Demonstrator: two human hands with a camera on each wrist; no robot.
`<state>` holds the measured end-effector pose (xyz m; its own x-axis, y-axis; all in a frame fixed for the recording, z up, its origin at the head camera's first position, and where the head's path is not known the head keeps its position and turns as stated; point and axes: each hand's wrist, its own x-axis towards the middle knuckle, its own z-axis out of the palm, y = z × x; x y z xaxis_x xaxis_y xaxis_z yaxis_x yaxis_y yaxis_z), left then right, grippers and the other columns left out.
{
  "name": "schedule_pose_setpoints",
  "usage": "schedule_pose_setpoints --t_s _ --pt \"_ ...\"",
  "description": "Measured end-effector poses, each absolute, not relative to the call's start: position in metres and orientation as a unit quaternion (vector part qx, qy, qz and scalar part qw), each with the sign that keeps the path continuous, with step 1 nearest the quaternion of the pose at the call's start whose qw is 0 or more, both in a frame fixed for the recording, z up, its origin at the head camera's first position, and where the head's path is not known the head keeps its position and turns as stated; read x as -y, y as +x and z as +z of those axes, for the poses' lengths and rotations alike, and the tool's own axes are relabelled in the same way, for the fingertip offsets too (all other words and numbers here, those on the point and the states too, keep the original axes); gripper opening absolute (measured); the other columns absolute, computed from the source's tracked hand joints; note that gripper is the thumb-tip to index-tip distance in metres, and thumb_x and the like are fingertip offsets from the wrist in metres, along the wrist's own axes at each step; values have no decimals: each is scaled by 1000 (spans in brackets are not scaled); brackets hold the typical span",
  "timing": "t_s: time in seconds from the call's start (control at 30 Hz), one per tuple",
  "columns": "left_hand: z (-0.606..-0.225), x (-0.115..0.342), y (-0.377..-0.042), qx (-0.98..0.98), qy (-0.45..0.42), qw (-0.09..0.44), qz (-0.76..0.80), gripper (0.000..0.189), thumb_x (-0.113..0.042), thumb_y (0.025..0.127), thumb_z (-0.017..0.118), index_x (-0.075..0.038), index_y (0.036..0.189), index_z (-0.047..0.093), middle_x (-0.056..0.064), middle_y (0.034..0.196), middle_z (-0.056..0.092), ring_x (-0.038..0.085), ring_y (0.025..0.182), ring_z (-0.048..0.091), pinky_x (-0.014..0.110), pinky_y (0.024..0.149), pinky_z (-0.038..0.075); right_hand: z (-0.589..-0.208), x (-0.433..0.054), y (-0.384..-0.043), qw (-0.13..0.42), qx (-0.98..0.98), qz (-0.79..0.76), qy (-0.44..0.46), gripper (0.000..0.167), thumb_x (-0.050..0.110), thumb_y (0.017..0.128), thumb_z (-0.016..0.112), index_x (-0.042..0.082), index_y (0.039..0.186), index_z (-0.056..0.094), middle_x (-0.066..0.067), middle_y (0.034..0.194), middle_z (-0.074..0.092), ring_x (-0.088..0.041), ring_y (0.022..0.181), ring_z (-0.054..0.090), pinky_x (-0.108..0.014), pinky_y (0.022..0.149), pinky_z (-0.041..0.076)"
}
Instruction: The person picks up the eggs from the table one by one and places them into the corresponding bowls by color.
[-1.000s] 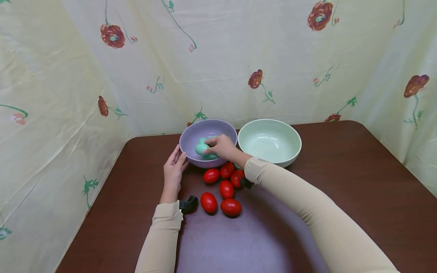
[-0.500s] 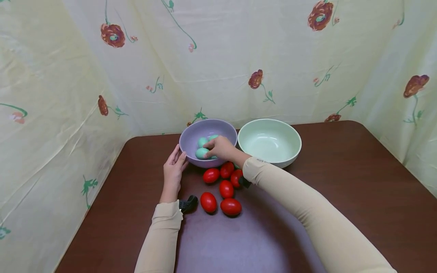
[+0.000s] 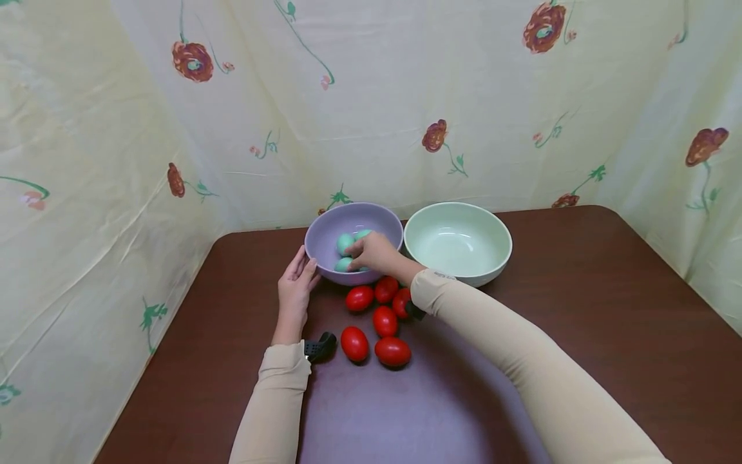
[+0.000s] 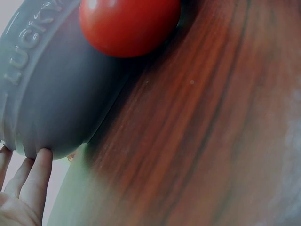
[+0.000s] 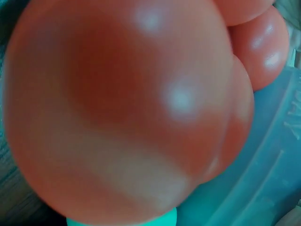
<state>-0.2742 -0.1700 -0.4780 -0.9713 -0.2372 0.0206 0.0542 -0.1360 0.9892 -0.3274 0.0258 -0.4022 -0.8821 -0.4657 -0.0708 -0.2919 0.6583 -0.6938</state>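
Note:
In the head view, my left hand [image 3: 294,293] steadies the purple bowl [image 3: 324,229] at its left side. The left wrist view shows its fingers [image 4: 38,181] straight, with tips touching the bowl's outer wall. Over the bowl's right rim reaches my right hand [image 3: 377,252], its thumb beside a mint-green egg [image 3: 343,265] lying low inside. Index finger and thumb look parted. Another mint egg [image 3: 344,243] lies behind it, and more are partly covered by this hand. Several red eggs [image 3: 385,321] lie on the table in front of the bowl.
A pale green bowl [image 3: 458,241] stands right of the purple one, nothing visible inside it. In the right wrist view a large red egg [image 5: 113,108] blocks most of the picture, with a bit of mint green [image 5: 127,220] below it. A floral curtain [image 3: 359,129] hangs behind the table.
The mint egg between my right fingers has gone down to the bowl's near inside, and index finger and thumb have parted from it. My left hand and the red eggs stay put.

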Motion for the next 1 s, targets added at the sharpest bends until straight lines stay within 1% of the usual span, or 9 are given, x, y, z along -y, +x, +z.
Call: schedule_pose_setpoints --t_s 0.17,0.27,0.47,0.63,0.7,0.8,0.93,1.0 --pt "-482 171 -273 646 77 100 -753 60 -29 97 66 -20 152 43 3 158 42 18 140 49 40 107 48 -403 -28 -322 127 -882 -417 -181 42 20 84 80 12 125 71 -6 118 74 -18 119 65 -31 104 51" --pt "-482 171 -274 641 72 99 -758 61 -29 96 66 -19 152 43 3 157 42 18 140 49 39 107 48 -397 -33 -315 131 -863 -455 -176 40 21 84 80 12 122 72 -5 115 75 -17 118 66 -31 101 53" --pt "-479 171 -276 643 71 107 -755 59 -29 96 66 -21 151 45 2 157 44 18 138 51 38 106 48 -385 -47 -289 159 -819 -516 -198 41 23 84 80 12 123 72 -8 119 73 -17 118 67 -31 104 52" --pt "-480 169 -276 642 68 103 -757 58 -25 98 64 -19 151 44 3 157 42 21 138 50 40 107 48 -385 -62 -264 177 -810 -525 -193 38 23 85 80 14 121 74 -6 114 76 -15 112 69 -31 101 53" --pt "-481 169 -276 642 69 105 -757 58 -25 97 65 -19 151 44 3 157 42 21 138 50 40 106 48 -385 -69 -254 185 -813 -519 -189 36 25 85 80 16 119 75 -4 112 76 -12 111 68 -29 98 53" --pt "-480 170 -277 643 71 108 -755 59 -26 97 66 -19 151 45 3 157 42 21 138 50 41 106 48 -387 -80 -241 187 -820 -508 -188 35 29 83 81 18 116 76 -2 112 76 -11 111 67 -25 94 53" --pt "-479 172 -278 642 71 105 -756 60 -28 96 67 -19 151 44 2 157 42 20 139 50 40 106 48 -395 -94 -226 171 -826 -504 -184 33 28 82 82 17 113 77 -3 108 77 -15 108 66 -21 83 53" --pt "-478 173 -278 640 72 103 -758 60 -27 96 67 -19 151 44 2 157 42 20 139 49 40 107 48 -400 -100 -220 161 -824 -512 -181 31 24 82 81 15 112 78 -6 107 77 -17 107 68 -20 81 54"
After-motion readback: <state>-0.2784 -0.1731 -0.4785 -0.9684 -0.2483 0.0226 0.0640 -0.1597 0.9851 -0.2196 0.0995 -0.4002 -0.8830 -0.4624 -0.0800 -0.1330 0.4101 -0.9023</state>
